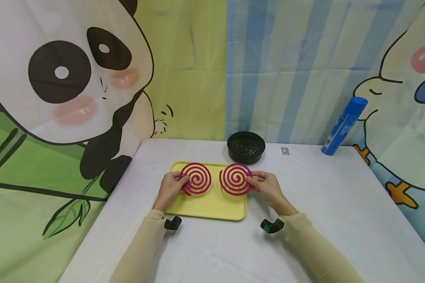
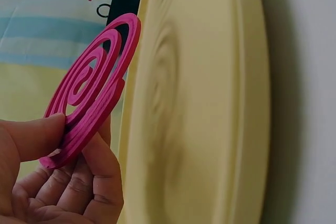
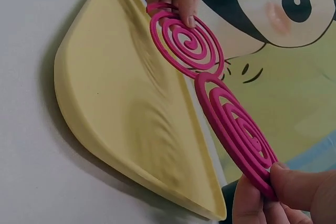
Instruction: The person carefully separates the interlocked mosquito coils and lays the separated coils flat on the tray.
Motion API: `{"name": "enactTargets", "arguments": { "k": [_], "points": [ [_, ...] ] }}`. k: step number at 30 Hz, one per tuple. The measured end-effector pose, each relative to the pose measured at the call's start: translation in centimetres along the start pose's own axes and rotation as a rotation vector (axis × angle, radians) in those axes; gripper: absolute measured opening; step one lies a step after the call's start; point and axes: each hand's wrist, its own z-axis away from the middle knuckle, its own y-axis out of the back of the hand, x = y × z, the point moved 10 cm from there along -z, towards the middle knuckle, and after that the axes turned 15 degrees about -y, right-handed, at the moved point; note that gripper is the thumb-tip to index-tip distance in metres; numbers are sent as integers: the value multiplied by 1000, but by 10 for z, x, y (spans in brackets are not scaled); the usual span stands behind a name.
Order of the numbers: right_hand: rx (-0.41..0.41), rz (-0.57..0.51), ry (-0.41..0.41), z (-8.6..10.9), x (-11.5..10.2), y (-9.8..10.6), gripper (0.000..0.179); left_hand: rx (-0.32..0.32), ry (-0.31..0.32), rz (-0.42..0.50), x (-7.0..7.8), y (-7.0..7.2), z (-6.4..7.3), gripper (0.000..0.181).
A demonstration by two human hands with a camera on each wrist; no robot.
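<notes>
Two magenta mosquito coils are held up above a yellow tray [image 1: 212, 206], side by side and apart. My left hand [image 1: 170, 188] pinches the outer edge of the left mosquito coil [image 1: 196, 179] between thumb and fingers; the left wrist view shows this coil [image 2: 89, 95] tilted, with its spiral rings. On the other side my right hand [image 1: 269, 188] pinches the right mosquito coil [image 1: 235, 179] at its outer rim. In the right wrist view that coil [image 3: 236, 129] is seen from a slant, overlapping the left one. Spiral shadows fall on the tray beneath.
Behind the tray stands a round black holder [image 1: 246, 147] with a slotted top. A blue spray can [image 1: 344, 125] stands at the table's back right. A small flat metal piece [image 1: 285, 151] lies between them. A printed cloth hangs behind the white table [image 1: 333, 204].
</notes>
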Motion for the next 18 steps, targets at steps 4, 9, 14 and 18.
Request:
{"name": "enactTargets", "arguments": {
  "k": [4, 9, 14, 18],
  "points": [
    [1, 12, -5, 0, 1, -5, 38, 3, 5, 0, -3, 2, 0, 21],
    [-1, 12, -7, -2, 3, -10, 36, -2, 24, -19, -8, 3, -1, 21],
    [-16, 1, 11, -1, 1, -18, 35, -14, 34, -33, -11, 5, 0, 22],
    [-19, -4, 19, -1, 2, -22, 34, -15, 54, -43, -14, 7, 0, 22]
  ]
}}
